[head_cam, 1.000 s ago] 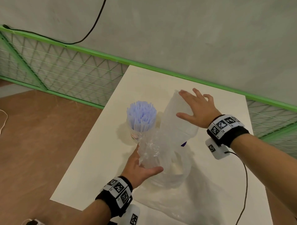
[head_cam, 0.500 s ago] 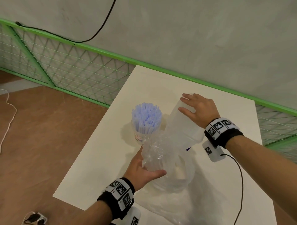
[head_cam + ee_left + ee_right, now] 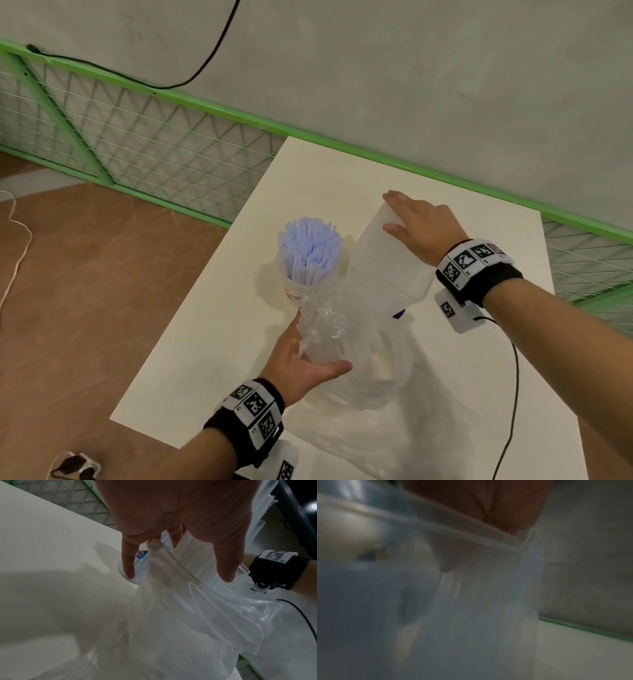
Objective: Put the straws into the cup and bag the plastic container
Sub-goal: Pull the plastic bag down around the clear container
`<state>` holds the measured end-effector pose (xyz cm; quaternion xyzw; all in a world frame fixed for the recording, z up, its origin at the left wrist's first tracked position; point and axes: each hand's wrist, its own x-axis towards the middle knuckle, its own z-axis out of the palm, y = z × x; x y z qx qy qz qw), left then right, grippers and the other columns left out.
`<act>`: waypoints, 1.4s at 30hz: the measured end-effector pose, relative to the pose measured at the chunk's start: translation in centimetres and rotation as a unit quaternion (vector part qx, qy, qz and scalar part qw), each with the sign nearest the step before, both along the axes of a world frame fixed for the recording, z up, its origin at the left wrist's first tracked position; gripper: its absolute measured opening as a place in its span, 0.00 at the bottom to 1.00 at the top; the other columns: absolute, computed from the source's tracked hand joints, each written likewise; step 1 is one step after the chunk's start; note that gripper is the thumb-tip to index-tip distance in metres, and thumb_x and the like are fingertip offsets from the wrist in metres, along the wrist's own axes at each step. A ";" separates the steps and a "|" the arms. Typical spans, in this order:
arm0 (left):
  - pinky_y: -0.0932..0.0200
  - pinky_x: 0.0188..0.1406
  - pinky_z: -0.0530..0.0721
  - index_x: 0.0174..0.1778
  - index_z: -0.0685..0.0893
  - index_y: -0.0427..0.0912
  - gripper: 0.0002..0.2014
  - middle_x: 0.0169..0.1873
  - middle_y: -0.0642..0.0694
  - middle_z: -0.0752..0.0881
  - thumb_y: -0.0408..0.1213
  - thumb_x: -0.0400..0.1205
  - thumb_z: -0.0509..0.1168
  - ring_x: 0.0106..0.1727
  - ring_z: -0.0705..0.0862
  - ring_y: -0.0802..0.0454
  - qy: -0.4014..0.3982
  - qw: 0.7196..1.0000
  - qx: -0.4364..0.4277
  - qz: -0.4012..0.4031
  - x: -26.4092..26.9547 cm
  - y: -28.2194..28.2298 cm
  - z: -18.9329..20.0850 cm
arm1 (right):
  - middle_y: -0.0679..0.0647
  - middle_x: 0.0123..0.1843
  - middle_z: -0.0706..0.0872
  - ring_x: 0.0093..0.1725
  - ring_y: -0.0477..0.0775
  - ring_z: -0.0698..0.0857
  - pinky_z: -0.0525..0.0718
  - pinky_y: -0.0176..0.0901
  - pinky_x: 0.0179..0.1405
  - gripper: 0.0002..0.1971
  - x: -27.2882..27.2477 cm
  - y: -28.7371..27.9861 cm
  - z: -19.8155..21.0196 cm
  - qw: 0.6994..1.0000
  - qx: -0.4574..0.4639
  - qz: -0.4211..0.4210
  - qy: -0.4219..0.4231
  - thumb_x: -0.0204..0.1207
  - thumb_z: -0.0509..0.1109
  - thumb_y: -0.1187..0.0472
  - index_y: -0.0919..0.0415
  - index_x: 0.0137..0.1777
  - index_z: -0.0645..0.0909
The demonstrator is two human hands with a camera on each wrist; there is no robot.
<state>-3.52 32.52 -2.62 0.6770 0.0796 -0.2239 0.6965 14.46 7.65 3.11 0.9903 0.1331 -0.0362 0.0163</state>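
Left hand (image 3: pixel 301 363) grips the bag (image 3: pixel 342 342) mouth; right hand (image 3: pixel 424 229) lies flat, fingers straight, on the tilted plastic container (image 3: pixel 383 267). Straws (image 3: pixel 308 250) fill the cup (image 3: pixel 293 291).

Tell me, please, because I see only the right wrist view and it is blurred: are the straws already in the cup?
Observer: Yes. In the head view the straws stand upright in the cup.
Operator: And what does the other hand do?
Observer: The left hand grips the bunched edge of the plastic bag, beside the cup.
Operator: Is the bagging done?
Observer: Not yet. The plastic container is tilted with its lower end at the bag's mouth, and most of it is outside.
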 end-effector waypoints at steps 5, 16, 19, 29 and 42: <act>0.79 0.45 0.80 0.69 0.78 0.49 0.37 0.56 0.55 0.89 0.28 0.65 0.83 0.55 0.87 0.66 -0.012 1.000 0.013 -0.006 -0.1 0.0 0.1 | 0.44 0.88 0.48 0.87 0.55 0.46 0.50 0.67 0.78 0.32 -1.5 0.5 0.9 0.999 -0.005 0.007 -0.034 0.86 0.44 0.37 0.49 0.86 0.49; 0.75 0.45 0.83 0.64 0.80 0.48 0.35 0.56 0.48 0.90 0.28 0.62 0.85 0.55 0.89 0.61 -0.022 0.999 0.017 -0.027 -0.6 0.2 -0.7 | 0.44 0.79 0.69 0.73 0.38 0.67 0.58 0.17 0.68 0.36 -16.5 4.3 2.3 0.951 0.287 0.057 0.095 0.76 0.71 0.58 0.52 0.83 0.61; 0.74 0.46 0.83 0.65 0.80 0.48 0.35 0.56 0.49 0.90 0.31 0.62 0.85 0.57 0.88 0.59 -0.029 0.999 0.014 -0.042 -1.0 0.2 -0.8 | 0.43 0.84 0.62 0.80 0.42 0.61 0.50 0.16 0.70 0.42 -17.2 4.4 0.8 0.947 0.294 0.055 0.114 0.75 0.73 0.54 0.50 0.85 0.53; 0.74 0.49 0.83 0.65 0.82 0.47 0.34 0.55 0.51 0.90 0.35 0.63 0.85 0.57 0.88 0.60 -0.059 0.996 0.043 -0.050 -1.3 0.7 -0.7 | 0.47 0.59 0.80 0.60 0.39 0.77 0.70 0.25 0.63 0.26 -17.7 5.4 -1.0 0.928 0.369 0.038 0.018 0.69 0.77 0.62 0.55 0.68 0.78; 0.69 0.53 0.84 0.64 0.82 0.47 0.31 0.55 0.50 0.90 0.34 0.65 0.84 0.58 0.88 0.56 -0.074 0.995 0.033 -0.056 -1.3 0.8 -1.0 | 0.44 0.46 0.82 0.49 0.44 0.80 0.78 0.36 0.51 0.15 -18.7 6.7 -2.3 0.907 0.420 -0.009 0.002 0.68 0.73 0.65 0.55 0.54 0.77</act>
